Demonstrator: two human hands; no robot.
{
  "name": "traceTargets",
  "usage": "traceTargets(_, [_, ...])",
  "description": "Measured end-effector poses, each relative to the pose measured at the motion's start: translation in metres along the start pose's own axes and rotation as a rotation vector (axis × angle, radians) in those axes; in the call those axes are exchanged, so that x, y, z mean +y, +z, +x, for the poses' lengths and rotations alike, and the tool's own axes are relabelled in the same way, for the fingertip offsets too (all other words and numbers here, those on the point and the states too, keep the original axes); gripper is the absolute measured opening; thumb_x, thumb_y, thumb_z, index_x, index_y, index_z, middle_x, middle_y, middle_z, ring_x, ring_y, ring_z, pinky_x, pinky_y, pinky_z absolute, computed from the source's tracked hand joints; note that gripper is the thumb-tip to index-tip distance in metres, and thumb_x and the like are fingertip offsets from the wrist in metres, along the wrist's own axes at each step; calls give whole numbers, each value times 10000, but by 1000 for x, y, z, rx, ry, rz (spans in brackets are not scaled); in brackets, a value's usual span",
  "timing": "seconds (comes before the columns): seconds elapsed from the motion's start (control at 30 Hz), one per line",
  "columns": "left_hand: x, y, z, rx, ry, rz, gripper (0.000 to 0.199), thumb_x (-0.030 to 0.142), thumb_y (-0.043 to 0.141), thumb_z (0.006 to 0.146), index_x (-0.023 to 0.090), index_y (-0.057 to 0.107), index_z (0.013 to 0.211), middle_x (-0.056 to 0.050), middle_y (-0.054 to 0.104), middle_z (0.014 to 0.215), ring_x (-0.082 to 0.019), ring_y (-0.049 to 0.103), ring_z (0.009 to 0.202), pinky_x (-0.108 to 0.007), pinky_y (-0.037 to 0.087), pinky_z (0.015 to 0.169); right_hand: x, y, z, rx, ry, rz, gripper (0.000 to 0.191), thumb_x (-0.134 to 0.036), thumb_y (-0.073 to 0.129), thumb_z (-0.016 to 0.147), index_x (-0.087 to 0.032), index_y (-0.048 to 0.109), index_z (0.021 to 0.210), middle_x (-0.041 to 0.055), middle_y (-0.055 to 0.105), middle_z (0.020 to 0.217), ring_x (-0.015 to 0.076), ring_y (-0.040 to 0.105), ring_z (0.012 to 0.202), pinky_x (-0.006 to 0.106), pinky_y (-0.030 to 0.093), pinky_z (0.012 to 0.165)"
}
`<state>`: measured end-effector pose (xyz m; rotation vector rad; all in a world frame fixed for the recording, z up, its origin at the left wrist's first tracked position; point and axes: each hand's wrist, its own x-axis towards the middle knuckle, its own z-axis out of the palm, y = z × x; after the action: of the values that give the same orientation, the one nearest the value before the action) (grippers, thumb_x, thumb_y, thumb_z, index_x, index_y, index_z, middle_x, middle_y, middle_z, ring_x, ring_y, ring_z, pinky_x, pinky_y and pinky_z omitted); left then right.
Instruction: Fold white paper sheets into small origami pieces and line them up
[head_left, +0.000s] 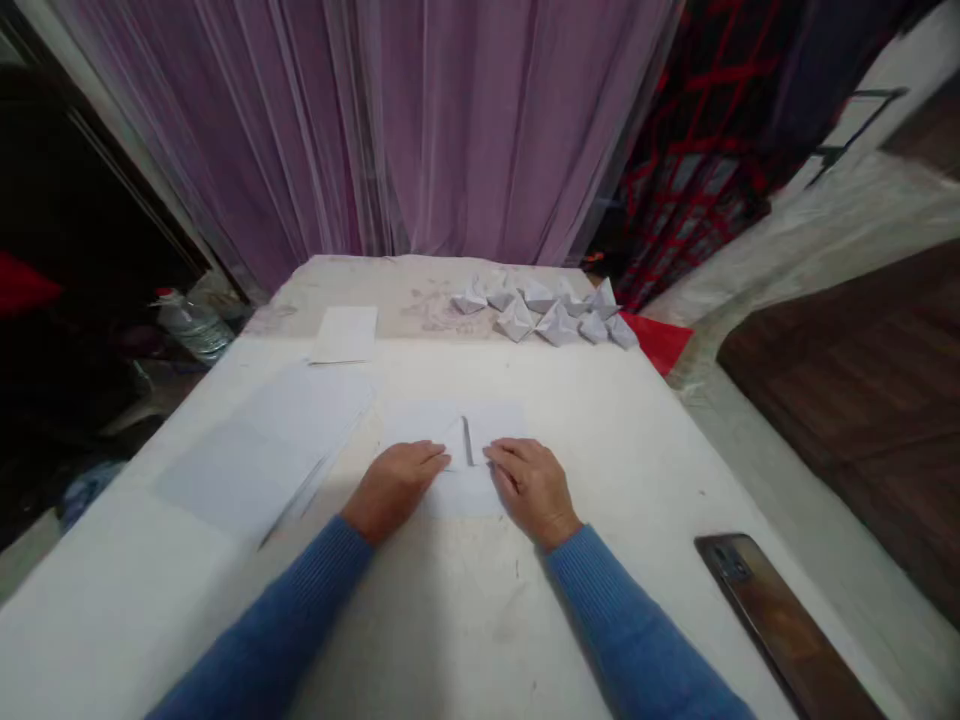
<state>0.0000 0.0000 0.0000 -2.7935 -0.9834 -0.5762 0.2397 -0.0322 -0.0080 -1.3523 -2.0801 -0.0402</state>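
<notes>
- Upper left of the frame: a clear plastic water bottle (193, 325) lies on the floor beyond the bench (622, 450), below a purple curtain (375, 120) hanging behind it.
- Left side of the bench: a stack of blank white paper (262, 450) lies at an angle, with a single small sheet (345, 335) farther up near the far edge.
- Lower centre, left: the person's left hand (395, 490), in a blue sleeve, lies flat with its fingers (431, 458) extended and unclenched on the near left of a folded white sheet (457, 490).
- Centre of the frame: the folded white sheet lies flat on the bench between both hands, with a narrow raised fold (466, 440) just beyond the fingertips. Its long axis appears to run across the bench, though the hands hide part of it. Neither hand is clearly nearer.
- Lower centre, right: the right hand (534, 490) mirrors the left, its relaxed fingers (501, 456) touching the sheet's near right without gripping it.
- Upper right of the bench: a cluster of folded white paper shapes (544, 315) sits at the far edge, beside a red sheet (660, 340).
- Lower right: a smartphone (780, 625) lies back up at the bench's edge.
</notes>
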Motion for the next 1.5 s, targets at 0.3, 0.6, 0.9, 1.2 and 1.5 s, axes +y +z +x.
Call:
traceTargets(0.3, [-5, 3, -2, -14, 11, -16, 312, 51, 492, 887, 170, 658, 1123, -71, 705, 1150, -202, 672, 1031, -346, 553, 877, -4, 0, 2, -86, -32, -47, 260, -93, 602, 803, -240, 717, 985, 62, 682, 1034, 218, 560, 939, 355, 432, 802])
traceTargets(0.6, [-3, 3, -1, -13, 3, 7, 299, 50, 502, 882, 155, 651, 1121, -92, 706, 1136, -200, 675, 1019, -339, 556, 871, -3, 0, 4, -121, -59, -49, 210, -149, 616, 852, -249, 712, 1011, 62, 676, 1074, 220, 554, 965, 356, 406, 794])
traceTargets(0.9, [-1, 1, 1, -9, 6, 27, 300, 43, 497, 878, 144, 646, 1118, -110, 706, 1123, -197, 675, 1010, -328, 555, 856, -2, 1, 3, -98, -72, -45, 178, -173, 599, 882, -252, 715, 992, 51, 690, 1057, 207, 548, 973, 349, 399, 800])
traceTargets(1.2, [0, 1, 1, 0, -2, 23, 288, 50, 493, 884, 140, 651, 1107, -107, 707, 1122, -206, 678, 999, -339, 559, 853, -2, 1, 4, -82, -94, -57, 166, -185, 597, 892, -262, 717, 977, 45, 699, 1042, 200, 549, 964, 342, 389, 803])
traceTargets(1.5, [-1, 2, 1, 4, 5, 24, 303, 48, 468, 885, 145, 649, 1109, -99, 706, 1127, -193, 674, 1009, -325, 556, 865, -3, 1, 5, -98, -104, -73, 154, -196, 612, 892, -255, 716, 988, 42, 696, 1047, 194, 544, 965, 339, 382, 792])
